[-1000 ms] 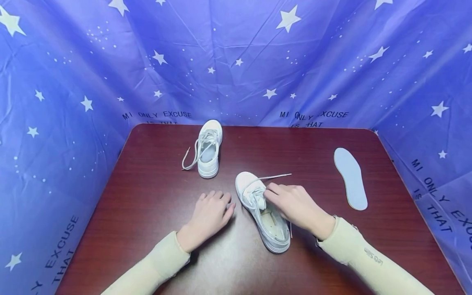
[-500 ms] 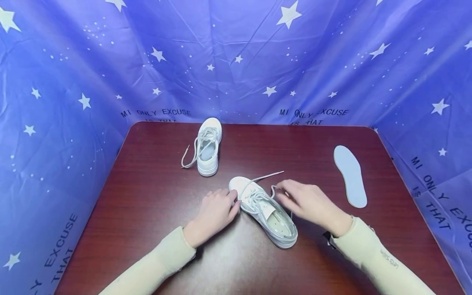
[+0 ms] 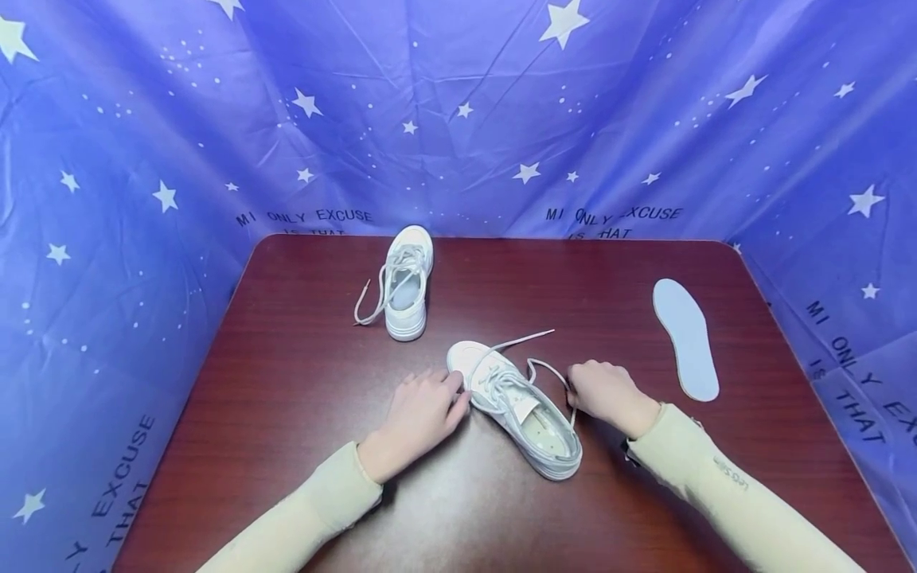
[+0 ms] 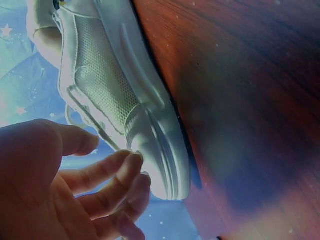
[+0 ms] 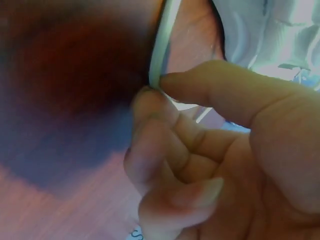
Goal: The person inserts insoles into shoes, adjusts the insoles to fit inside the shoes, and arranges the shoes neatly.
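A white lace-up sneaker [image 3: 514,430] lies on the table, its toe angled to the far left and its opening facing up. My left hand [image 3: 421,410] is at the toe's left side; in the left wrist view its loosely bent fingertips [image 4: 132,162] meet the toe cap, thumb apart from them. To the right of the sneaker, my right hand [image 3: 609,394] pinches a shoelace [image 5: 162,45] between thumb and forefinger, low beside the heel. That lace loops out from the eyelets. The other lace end [image 3: 526,340] lies loose past the toe.
Farther back on the left stands a second white sneaker [image 3: 405,322], its lace trailing left. A pale insole [image 3: 686,338] lies at the right on the dark red table [image 3: 286,382]. Blue star-printed curtains [image 3: 458,159] surround the far and side edges.
My left hand has come to the sneaker's toe, and the sneaker has turned slightly, heel to the right. My right hand has left the tongue area, moved right and taken hold of the shoelace.
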{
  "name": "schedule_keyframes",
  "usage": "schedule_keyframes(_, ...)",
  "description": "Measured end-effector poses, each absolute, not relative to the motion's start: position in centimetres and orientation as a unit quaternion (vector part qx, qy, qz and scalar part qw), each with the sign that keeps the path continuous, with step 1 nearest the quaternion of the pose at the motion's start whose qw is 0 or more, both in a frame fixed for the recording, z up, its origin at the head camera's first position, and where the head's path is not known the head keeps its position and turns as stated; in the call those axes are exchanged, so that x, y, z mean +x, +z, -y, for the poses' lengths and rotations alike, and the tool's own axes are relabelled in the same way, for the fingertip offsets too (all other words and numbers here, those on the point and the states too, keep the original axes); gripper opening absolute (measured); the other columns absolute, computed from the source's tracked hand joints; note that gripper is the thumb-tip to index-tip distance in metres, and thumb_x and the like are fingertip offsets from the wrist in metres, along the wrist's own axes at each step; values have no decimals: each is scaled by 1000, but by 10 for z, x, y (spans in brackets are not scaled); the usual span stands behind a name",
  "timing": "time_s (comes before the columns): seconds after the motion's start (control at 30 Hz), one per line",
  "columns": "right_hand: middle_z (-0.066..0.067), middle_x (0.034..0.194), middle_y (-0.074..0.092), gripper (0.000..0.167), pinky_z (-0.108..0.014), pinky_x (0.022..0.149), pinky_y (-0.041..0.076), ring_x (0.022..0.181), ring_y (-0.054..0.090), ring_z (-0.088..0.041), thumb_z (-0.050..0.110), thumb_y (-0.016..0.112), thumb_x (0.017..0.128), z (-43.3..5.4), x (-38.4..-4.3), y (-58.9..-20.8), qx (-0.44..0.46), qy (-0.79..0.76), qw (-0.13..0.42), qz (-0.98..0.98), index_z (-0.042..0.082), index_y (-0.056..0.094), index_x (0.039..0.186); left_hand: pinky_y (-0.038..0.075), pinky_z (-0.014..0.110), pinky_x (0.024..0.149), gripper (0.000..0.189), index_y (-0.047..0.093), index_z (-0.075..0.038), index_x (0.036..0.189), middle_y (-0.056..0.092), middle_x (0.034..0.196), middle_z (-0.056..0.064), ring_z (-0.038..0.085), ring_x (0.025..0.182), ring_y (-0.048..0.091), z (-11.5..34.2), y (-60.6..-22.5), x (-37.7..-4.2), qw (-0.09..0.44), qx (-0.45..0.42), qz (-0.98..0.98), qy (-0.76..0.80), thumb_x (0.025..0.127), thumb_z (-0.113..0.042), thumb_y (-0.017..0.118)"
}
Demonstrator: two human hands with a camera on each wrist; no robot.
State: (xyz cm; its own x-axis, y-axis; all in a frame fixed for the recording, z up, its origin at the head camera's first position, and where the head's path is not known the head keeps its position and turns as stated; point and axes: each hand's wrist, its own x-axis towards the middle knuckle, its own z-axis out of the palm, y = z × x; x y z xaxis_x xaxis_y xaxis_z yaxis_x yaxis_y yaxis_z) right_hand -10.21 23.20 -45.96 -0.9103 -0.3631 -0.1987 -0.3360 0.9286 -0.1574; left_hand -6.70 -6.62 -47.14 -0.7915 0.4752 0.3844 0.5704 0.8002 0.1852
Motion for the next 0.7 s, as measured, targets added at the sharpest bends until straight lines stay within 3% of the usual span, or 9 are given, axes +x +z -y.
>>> schedule_keyframes(0.27,-6,63,53,25,-53,49,49,54,58,-33,6,71,83,-235,-123,-455,-212,-66,49,-974,11,49,71,46,39,58,20,55,-13,83,54,70,0,26,65,59,58,-467,-69,184,-308,914,-189,94,-21,69)
schedule_keyframes(0.37,-2,62,51,24,-50,47,48,52,54,-27,7,69,84,-237,-127,-448,-213,-79,43,-973,12,50,72,46,38,56,14,62,-11,100,55,76,1,24,64,57,55,-466,-71,181,-333,904,-198,94,-19,72)
schedule_keyframes(0.5,0,63,52,20,-48,48,47,53,54,-26,9,68,85,-238,-130,-436,-205,-95,38,-973,13,52,73,47,37,62,23,63,-14,118,56,84,1,20,70,59,52,-467,-72,159,-379,888,-206,97,-17,71)
schedule_keyframes(0.7,-3,63,55,15,-53,50,48,57,59,-33,12,67,85,-242,-133,-429,-176,-110,-6,-978,11,55,75,47,37,66,15,64,-12,112,59,85,0,20,78,60,49,-470,-74,156,-383,880,-232,98,-13,70)
